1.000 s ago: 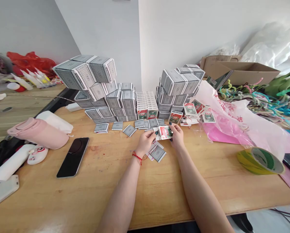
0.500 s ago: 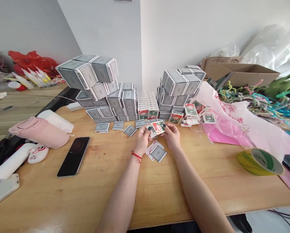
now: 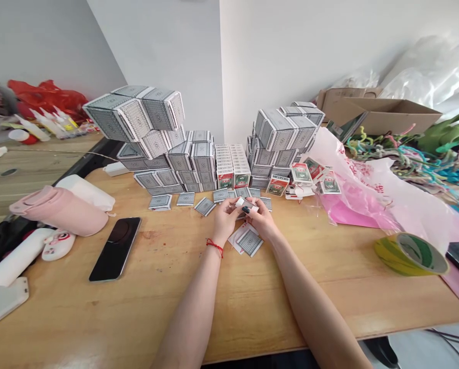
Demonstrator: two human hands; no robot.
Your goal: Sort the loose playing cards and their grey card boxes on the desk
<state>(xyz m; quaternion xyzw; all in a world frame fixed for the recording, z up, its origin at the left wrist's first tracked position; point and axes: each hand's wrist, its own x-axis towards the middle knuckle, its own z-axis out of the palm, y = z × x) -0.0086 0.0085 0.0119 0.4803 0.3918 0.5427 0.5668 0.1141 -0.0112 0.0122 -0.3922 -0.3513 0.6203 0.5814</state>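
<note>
Both hands meet over the middle of the wooden table (image 3: 168, 287). My left hand (image 3: 225, 220), with a red string at the wrist, and my right hand (image 3: 263, 221) pinch a small card box (image 3: 246, 204) between their fingertips, its white edge up. Just below the hands lie flat patterned cards (image 3: 248, 241). Behind them runs a row of small grey patterned packs (image 3: 205, 206) and a block of upright red-and-green packs (image 3: 233, 166).
Tall stacks of grey patterned boxes stand at left (image 3: 137, 115) and right (image 3: 283, 133) against the wall. A black phone (image 3: 116, 248), a pink bottle (image 3: 60, 210), a pink plastic bag (image 3: 368, 195), a yellow-green tape roll (image 3: 412, 254) and a cardboard box (image 3: 379, 115) surround the hands.
The small box was turned from showing its red-and-green face to showing a white edge. Both hands drew slightly left and closer together.
</note>
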